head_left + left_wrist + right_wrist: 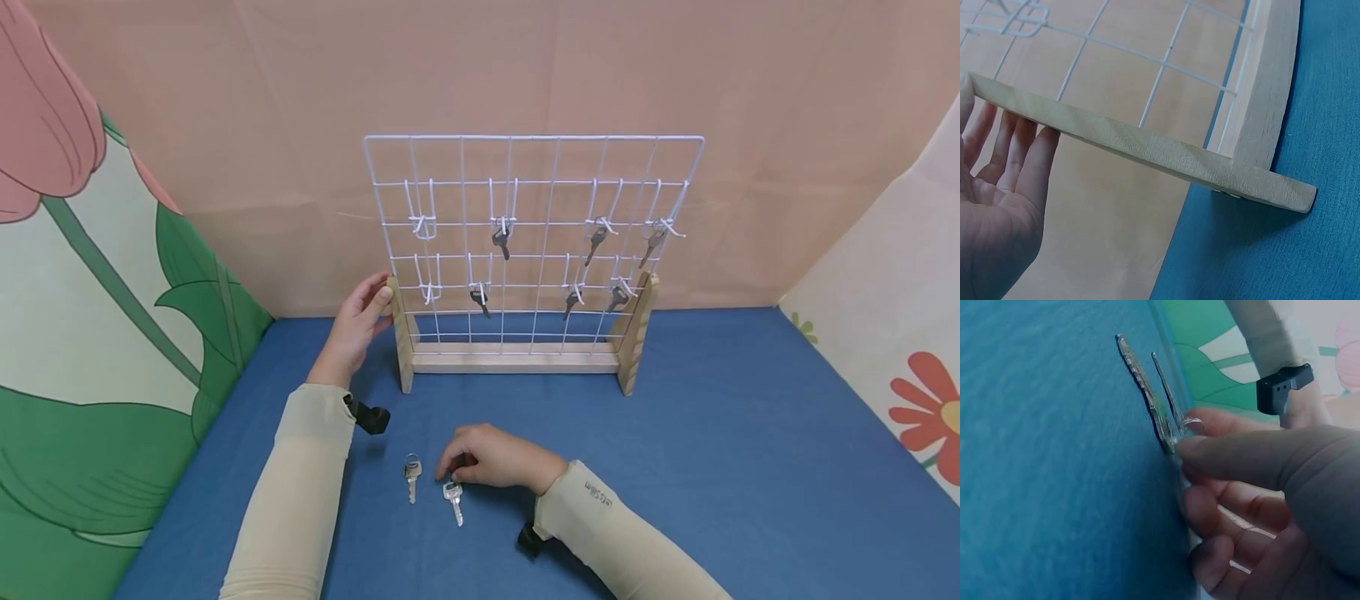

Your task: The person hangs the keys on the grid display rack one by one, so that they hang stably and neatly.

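A white wire rack point(532, 222) stands in wooden supports on a blue cloth. My left hand point(356, 323) grips the top of its left wooden post point(1147, 147), thumb on one side and fingers behind. On the cloth in front lie two silver keys with small rings. My right hand point(498, 457) is low over the right-hand key point(453, 496), pinching it at its ring end between thumb point(1229, 456) and index finger. The shaft of this key points toward the near edge. Just left of these fingers lies the other key point(412, 477), untouched.
Several dark keys hang from the rack's white hooks, among them one key point(501, 240) in the upper row and another key point(480, 297) below. Two bare hooks point(423, 225) are at the left. A flowered panel point(112, 333) borders the left side, a plain backdrop point(525, 67) the rear.
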Available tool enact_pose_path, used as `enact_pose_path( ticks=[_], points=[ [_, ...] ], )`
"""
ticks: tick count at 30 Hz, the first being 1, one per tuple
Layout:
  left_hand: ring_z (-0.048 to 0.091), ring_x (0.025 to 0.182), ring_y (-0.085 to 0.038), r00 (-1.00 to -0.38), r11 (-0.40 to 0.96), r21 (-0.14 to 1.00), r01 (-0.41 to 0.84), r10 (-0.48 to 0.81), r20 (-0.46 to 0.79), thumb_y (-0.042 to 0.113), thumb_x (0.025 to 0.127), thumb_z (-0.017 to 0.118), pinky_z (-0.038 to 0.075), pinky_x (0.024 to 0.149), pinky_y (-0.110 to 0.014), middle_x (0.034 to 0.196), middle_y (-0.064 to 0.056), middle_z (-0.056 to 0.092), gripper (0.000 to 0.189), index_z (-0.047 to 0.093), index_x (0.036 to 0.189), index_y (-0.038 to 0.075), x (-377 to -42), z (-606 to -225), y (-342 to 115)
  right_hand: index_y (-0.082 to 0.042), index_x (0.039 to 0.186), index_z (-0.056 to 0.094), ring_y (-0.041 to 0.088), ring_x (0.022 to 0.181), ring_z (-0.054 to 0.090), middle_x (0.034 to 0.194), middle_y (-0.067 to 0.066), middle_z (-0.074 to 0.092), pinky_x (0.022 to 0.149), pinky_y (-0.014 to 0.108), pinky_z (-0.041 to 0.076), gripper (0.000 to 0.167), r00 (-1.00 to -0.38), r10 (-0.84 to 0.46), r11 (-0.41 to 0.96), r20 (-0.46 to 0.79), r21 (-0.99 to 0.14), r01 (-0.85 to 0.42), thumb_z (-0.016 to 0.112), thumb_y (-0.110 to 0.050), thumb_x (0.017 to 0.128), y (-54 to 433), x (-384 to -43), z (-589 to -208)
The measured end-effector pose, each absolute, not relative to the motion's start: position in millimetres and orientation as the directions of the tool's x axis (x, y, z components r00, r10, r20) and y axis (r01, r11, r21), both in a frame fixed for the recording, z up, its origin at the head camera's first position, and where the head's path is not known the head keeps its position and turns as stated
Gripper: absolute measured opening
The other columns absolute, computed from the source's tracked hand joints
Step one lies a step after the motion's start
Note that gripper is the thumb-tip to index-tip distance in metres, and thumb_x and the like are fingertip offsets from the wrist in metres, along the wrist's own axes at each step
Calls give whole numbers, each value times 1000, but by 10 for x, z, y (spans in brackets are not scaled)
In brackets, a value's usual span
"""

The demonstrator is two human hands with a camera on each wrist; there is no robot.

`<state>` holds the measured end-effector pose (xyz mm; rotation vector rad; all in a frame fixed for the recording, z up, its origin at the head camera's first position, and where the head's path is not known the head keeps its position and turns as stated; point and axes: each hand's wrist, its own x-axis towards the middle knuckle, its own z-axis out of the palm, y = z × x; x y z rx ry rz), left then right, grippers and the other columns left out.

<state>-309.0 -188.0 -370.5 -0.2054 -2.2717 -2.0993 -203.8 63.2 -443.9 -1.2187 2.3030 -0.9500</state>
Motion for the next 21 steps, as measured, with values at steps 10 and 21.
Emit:
enact_pose_path(
  ticks=[10,21],
  points=[
    [39,143,-32,-990,96,987,132,56,127,35,107,49,36,114,-54,156,-13,38,57,34,158,16,-3105,-3712,-1862,-13,99,78,0,77,51,98,-5,63,72,17,48,12,-539,-842,382,16,-688,-617,71,-4,95,659,-2042,-4447],
    [40,142,-32,-988,92,985,145,58,140,35,107,50,37,114,-54,155,-13,39,57,35,158,14,-3100,-3730,-1868,-13,95,74,0,78,55,90,-10,68,73,17,51,12,-590,-807,397,20,-721,-568,66,-6,99,697,-2079,-4445]
  ],
)
